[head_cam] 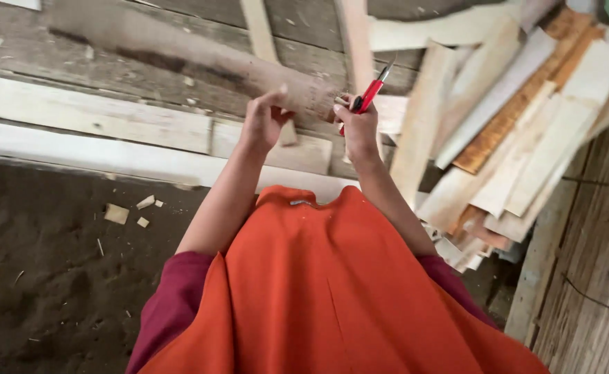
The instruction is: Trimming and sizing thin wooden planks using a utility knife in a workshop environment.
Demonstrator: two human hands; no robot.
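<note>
Seen from above, the left hand (263,123) grips the near end of a long rolled sheet of brown bark (180,52), while the right hand (357,128), fingers closed around a red utility knife (369,94), sits at that end, with no cut visible and pale wood strips (519,138) stacked alongside.

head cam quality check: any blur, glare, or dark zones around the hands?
Head view: soft, even daylight, no glare; the brown wooden piece smears with motion blur leftward; left hand, right hand and red utility knife are fairly sharp; dirt floor lower left is dim; frame edges look slightly stretched.
</note>
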